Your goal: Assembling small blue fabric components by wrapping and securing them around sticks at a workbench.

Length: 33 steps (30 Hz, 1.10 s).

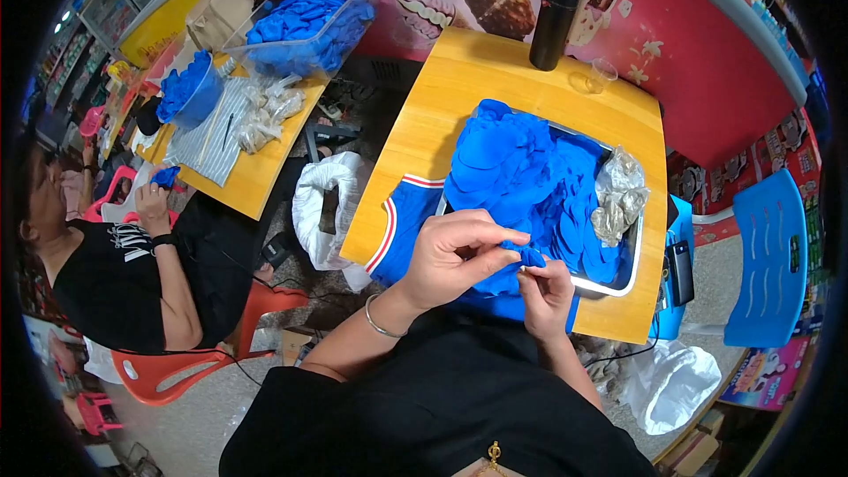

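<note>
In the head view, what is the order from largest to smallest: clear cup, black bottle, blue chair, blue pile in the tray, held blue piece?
1. Blue pile
2. Blue chair
3. Black bottle
Held blue piece and clear cup: smallest, too alike to rank.

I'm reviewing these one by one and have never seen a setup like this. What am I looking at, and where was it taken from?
No machine here: just a person's bare hands. The single picture comes from a wide fisheye camera on that person's head, looking down, so straight edges bend near the rim.

The left hand and right hand pinch a small blue item between their fingertips. Below is a tray heaped with flat blue pieces, a crumpled clear bag at its right side. It rests on a wooden table; a black bottle and clear cup stand toward the far side. At left sits another person.
</note>
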### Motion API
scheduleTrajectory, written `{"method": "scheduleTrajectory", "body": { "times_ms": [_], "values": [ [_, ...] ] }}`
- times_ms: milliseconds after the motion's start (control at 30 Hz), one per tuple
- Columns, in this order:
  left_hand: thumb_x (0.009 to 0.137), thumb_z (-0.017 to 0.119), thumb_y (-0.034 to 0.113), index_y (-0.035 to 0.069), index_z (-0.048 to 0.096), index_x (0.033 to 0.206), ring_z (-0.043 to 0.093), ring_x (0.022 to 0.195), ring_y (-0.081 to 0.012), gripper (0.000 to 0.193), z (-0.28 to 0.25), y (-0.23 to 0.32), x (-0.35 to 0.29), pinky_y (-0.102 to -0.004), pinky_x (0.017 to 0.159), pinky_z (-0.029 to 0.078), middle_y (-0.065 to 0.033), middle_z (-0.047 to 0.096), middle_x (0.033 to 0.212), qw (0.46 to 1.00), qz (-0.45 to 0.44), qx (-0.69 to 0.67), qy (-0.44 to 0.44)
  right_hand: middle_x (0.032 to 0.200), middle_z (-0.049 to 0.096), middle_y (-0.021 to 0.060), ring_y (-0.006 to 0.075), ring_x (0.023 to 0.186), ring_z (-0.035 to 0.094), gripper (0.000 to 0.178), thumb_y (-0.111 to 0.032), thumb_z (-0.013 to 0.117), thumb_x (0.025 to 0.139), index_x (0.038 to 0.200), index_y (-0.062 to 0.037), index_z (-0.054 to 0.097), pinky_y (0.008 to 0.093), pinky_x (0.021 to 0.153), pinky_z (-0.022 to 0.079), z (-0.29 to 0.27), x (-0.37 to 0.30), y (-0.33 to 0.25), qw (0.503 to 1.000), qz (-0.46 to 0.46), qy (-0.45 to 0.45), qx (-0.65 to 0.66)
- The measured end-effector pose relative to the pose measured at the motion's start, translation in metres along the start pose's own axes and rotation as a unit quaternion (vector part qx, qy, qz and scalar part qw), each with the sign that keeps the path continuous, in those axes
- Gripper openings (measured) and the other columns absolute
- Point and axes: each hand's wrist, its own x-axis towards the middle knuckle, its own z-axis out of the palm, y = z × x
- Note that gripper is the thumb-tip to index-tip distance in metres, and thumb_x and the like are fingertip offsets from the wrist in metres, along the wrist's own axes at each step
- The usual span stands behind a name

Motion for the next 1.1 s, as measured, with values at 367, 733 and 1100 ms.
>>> {"method": "scheduleTrajectory", "body": {
  "times_ms": [367,733,1100],
  "values": [
    [0.077,0.068,0.001,0.004,0.067,0.099,0.043,0.055,-0.0062,0.022,-0.001,0.004,-0.003,-0.0219,0.049,0.032,0.0001,0.054,0.066,0.998,-0.031,-0.040,-0.032,0.088,0.060,0.0092,0.0095,0.068,0.054,0.013,0.004,0.053,0.087,0.098,-0.0020,0.052,0.0208,0.058,0.042,-0.002,-0.007,0.000,0.996,0.077,-0.030,0.042],
    [0.091,0.053,0.014,0.002,0.064,0.096,0.053,0.091,-0.0156,0.017,-0.008,-0.006,0.006,-0.0270,0.083,0.041,-0.0089,0.057,0.099,0.985,0.002,-0.140,-0.099,0.070,0.057,0.0102,0.0044,0.042,0.035,0.024,-0.021,0.049,0.094,0.103,0.0008,0.050,0.0176,0.039,0.023,-0.012,-0.012,-0.001,0.871,0.328,-0.186,0.314],
    [0.093,0.049,0.015,0.001,0.058,0.094,0.055,0.091,-0.0200,0.016,0.003,-0.016,0.009,-0.0332,0.084,0.043,-0.0104,0.059,0.094,0.916,-0.020,-0.351,-0.191,0.068,0.053,0.0045,0.0049,0.046,0.036,0.021,-0.021,0.051,0.094,0.103,-0.0022,0.051,0.0189,0.043,0.028,-0.003,-0.014,-0.002,0.837,0.330,-0.213,0.381]
  ]
}}
